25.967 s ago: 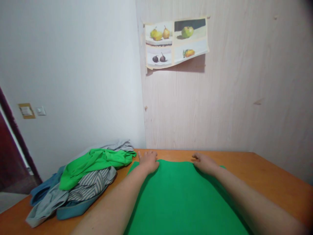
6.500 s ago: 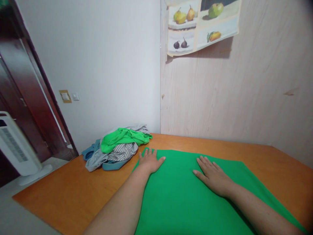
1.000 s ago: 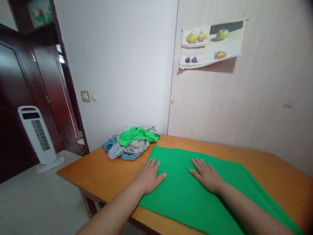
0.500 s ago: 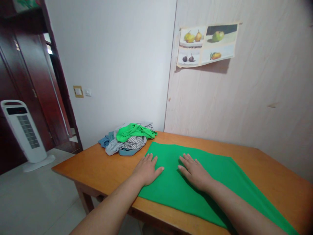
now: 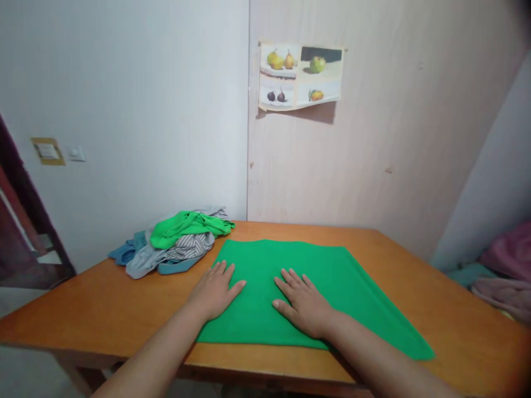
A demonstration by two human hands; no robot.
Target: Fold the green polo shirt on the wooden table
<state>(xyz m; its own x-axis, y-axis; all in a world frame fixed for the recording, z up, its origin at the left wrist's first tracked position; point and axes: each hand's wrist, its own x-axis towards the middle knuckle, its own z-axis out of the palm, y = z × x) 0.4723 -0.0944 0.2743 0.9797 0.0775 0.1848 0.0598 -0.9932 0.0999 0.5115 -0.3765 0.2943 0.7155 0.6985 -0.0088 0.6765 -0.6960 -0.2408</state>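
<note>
A green cloth (image 5: 332,276) lies spread flat on the orange wooden table (image 5: 83,309). My left hand (image 5: 213,290) rests palm down on the cloth's near left edge, fingers stretched out. My right hand (image 5: 302,304) lies flat on the cloth just to the right of it, fingers apart. Neither hand holds anything.
A pile of clothes (image 5: 170,243), bright green, striped grey and blue, sits at the table's far left by the wall. A fruit poster (image 5: 299,74) hangs on the pale wood panel. Pink and teal fabrics (image 5: 504,271) lie beyond the table's right side. A dark door frame (image 5: 16,221) stands at left.
The view has swung to the right; the fan and door have left the frame. Both hands stay flat on the green cloth, with the right hand drawn closer to the left.
</note>
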